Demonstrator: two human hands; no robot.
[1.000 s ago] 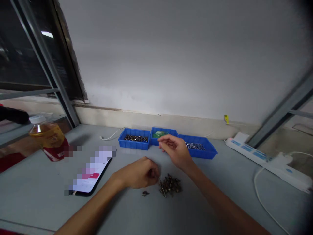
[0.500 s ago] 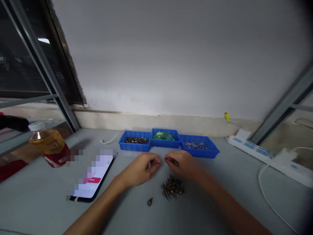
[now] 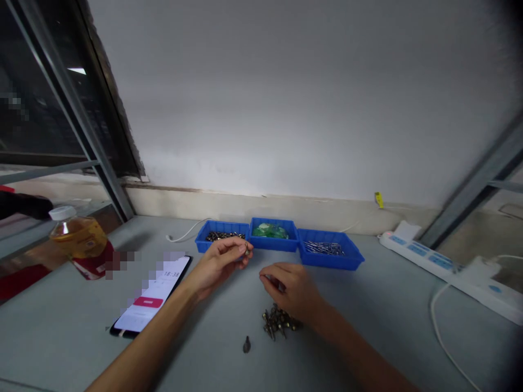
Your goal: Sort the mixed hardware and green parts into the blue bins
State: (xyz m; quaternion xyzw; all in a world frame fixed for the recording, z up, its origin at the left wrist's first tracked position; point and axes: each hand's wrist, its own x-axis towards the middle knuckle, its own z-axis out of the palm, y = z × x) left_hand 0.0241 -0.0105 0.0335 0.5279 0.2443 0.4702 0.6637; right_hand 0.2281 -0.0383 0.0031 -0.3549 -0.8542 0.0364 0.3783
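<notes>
My left hand (image 3: 220, 262) is closed in a pinch on a small metal fitting (image 3: 247, 251), in front of the left blue tray (image 3: 202, 246). Short brassy metal pieces (image 3: 220, 236) lie in that tray. Lower and to the right, my right hand (image 3: 291, 287) has its thumb and forefinger drawn together; anything between them is too small or hidden. Just below it sits a pile of dark metal fittings with thin stems (image 3: 278, 322), partly covered by the hand. One single fitting (image 3: 247, 344) lies apart, left of the pile.
A middle blue tray (image 3: 273, 244) holds green material, and a right blue tray (image 3: 333, 262) holds thin silvery pins. On the left are a phone (image 3: 151, 296) and a drink bottle (image 3: 85, 245). A power strip (image 3: 449, 267) with a white cable lies at right.
My left hand has moved up and left towards the left tray, and the metal fitting in it now shows. My right hand has come down, closer over the pile.
</notes>
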